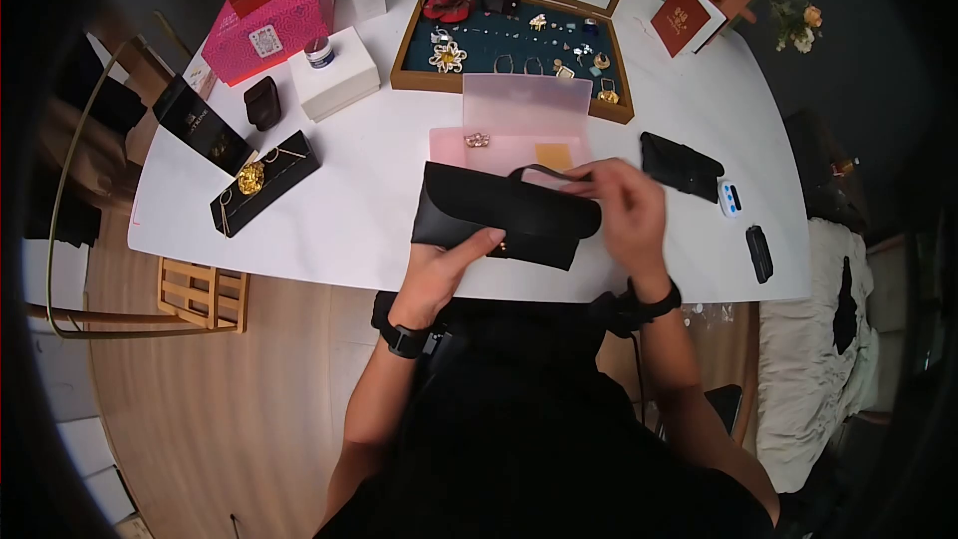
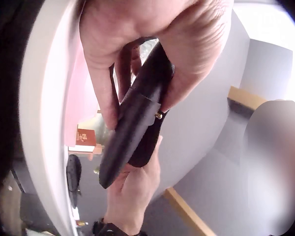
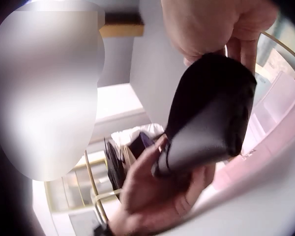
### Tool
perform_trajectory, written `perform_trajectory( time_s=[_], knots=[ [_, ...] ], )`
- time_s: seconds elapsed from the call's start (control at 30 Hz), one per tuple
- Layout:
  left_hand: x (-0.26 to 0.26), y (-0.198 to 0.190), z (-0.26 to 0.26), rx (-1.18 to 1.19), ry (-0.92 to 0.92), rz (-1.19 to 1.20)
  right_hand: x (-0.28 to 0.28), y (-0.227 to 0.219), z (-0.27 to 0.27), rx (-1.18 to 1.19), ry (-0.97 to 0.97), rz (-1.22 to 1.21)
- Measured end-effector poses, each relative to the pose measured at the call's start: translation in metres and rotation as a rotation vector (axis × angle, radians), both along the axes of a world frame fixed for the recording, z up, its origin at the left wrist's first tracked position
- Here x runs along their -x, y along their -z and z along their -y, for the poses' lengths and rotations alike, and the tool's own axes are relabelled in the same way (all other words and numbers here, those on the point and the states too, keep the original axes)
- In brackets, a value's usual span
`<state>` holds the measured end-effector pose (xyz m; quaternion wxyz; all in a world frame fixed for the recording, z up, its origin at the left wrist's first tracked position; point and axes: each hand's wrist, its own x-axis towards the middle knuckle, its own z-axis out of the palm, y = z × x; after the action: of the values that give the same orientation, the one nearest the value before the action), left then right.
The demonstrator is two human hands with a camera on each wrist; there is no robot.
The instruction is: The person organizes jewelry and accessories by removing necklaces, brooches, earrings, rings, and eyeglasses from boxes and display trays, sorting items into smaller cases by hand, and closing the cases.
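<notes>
A black leather glasses case with a rounded flap and a small gold stud is held over the front of the table. My left hand grips its lower left part, thumb across the front near the stud. At its upper right, my right hand pinches a dark strap that loops above the case. In the left wrist view the case is seen end-on between thumb and fingers. The right wrist view shows the case's smooth side, with the right fingers partly hidden behind it.
Behind the case lies an open pink plastic box. Farther back stands a wooden jewelry display case. On the right are a black pouch, a small white device and a black item. A black necklace stand sits left.
</notes>
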<state>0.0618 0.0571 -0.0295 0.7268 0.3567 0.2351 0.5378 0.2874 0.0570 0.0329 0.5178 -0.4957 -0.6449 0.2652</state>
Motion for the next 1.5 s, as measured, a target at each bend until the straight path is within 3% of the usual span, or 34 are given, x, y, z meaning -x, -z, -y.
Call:
perform_trajectory(
  time_s=[0.03, 0.17, 0.23, 0.3, 0.37, 0.5, 0.57, 0.6, 0.63, 0.7, 0.73, 0.77, 0.83, 0.87, 0.9, 0.97, 1.0, 1.07, 1.2, 1.23, 1.3, 1.37, 1.43, 1.5],
  knots=[
    [0.001, 0.004, 0.0, 0.042, 0.003, 0.138, -0.003, -0.003, 0.0, 0.13, 0.021, -0.209],
    [0.007, 0.027, -0.009, 0.105, 0.016, 0.353, -0.022, -0.01, -0.004, 0.317, 0.004, -0.292],
    [0.009, 0.034, -0.014, -0.029, 0.069, 0.421, -0.027, -0.001, -0.006, 0.335, 0.053, -0.188],
    [0.006, 0.029, -0.013, -0.05, 0.023, 0.368, -0.029, 0.008, -0.004, 0.341, 0.052, -0.16],
    [0.006, 0.021, -0.015, 0.02, -0.169, 0.418, -0.03, 0.012, 0.001, 0.343, 0.046, -0.134],
    [0.02, 0.003, -0.018, -0.003, -0.33, 0.487, -0.03, 0.01, 0.024, 0.393, -0.085, -0.028],
    [0.028, -0.006, -0.018, -0.06, -0.469, 0.371, -0.028, -0.009, 0.035, 0.353, -0.448, 0.322],
    [0.026, -0.013, -0.019, -0.086, -0.566, 0.266, -0.027, -0.015, 0.038, 0.358, -0.593, 0.338],
    [0.026, -0.012, -0.017, -0.088, -0.563, 0.26, -0.027, -0.016, 0.039, 0.356, -0.592, 0.333],
    [0.023, -0.008, -0.011, -0.105, -0.525, 0.04, -0.029, -0.018, 0.04, 0.498, -1.007, 0.067],
    [0.019, -0.001, -0.01, -0.072, -0.523, -0.014, -0.018, -0.027, 0.038, 0.45, -1.06, -0.064],
    [0.011, -0.01, -0.007, -0.103, -0.417, 0.057, -0.014, -0.028, 0.035, 0.446, -1.053, -0.061],
    [0.002, -0.012, -0.003, -0.101, -0.333, 0.033, -0.009, -0.027, 0.029, 0.194, -0.77, 0.212],
    [-0.001, -0.004, -0.003, -0.08, -0.356, -0.028, -0.003, -0.026, 0.031, 0.141, -0.45, 0.472],
    [-0.004, -0.003, -0.001, -0.08, -0.353, -0.024, 0.001, -0.024, 0.027, 0.119, -0.355, 0.458],
    [-0.011, -0.015, 0.002, -0.029, -0.342, -0.068, 0.007, -0.016, 0.027, 0.114, -0.357, 0.219],
    [-0.016, -0.029, 0.006, 0.005, -0.301, -0.004, 0.012, -0.018, 0.028, 0.116, -0.355, 0.221],
    [-0.014, -0.021, 0.005, -0.027, -0.245, -0.045, 0.018, -0.022, 0.031, -0.119, -0.191, 0.247],
    [-0.015, -0.026, 0.009, -0.037, -0.107, -0.033, 0.009, -0.018, 0.015, -0.338, -0.009, 0.351],
    [-0.017, -0.028, 0.01, -0.039, -0.102, -0.03, 0.006, -0.02, 0.013, -0.339, -0.004, 0.355],
    [-0.019, -0.031, 0.011, -0.124, -0.161, -0.138, -0.001, -0.022, 0.011, -0.054, -0.038, 0.402],
    [-0.013, -0.024, 0.008, -0.167, -0.101, -0.182, -0.005, -0.02, 0.01, -0.059, -0.087, 0.363],
    [-0.009, -0.022, 0.007, -0.239, 0.004, -0.171, -0.007, -0.029, 0.017, 0.367, -0.334, 0.216],
    [-0.004, -0.02, 0.006, -0.238, 0.066, -0.185, -0.005, -0.02, 0.018, 0.323, -0.334, 0.198]
  ],
)
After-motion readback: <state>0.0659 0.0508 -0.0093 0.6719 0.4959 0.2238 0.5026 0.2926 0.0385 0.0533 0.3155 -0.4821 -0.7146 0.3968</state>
